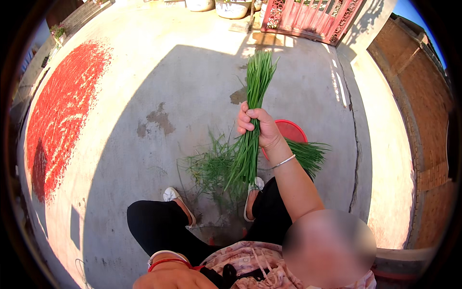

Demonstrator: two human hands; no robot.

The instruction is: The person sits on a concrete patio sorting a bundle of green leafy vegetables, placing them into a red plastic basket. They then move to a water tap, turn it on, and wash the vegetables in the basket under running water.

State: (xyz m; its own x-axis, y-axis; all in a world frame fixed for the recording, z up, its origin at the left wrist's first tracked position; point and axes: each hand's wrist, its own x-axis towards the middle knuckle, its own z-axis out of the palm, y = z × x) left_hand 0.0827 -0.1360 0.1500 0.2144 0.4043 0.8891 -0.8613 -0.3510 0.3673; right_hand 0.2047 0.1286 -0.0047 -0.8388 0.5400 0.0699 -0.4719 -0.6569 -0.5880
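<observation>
My right hand (258, 124), with a silver bangle at the wrist, is closed round an upright bunch of long green leaves (259, 77), which look like garlic chives. The bunch's lower ends spread out above the ground near one white shoe. Behind the right wrist, more of these leaves (311, 155) lie over or beside a red round basin or tub (291, 130), partly hidden. Loose, tangled green leaves (213, 162) lie on the concrete before my feet. My left hand (173, 277) is partly in view at the bottom edge, near a red cord bracelet; its fingers are hidden.
Small red items (68, 108) are spread on the sunlit concrete at left. Large pots (232, 9) and a red metal gate (310, 20) stand at the far side. A brick wall (415, 90) runs along the right. A crack (355, 144) crosses the floor.
</observation>
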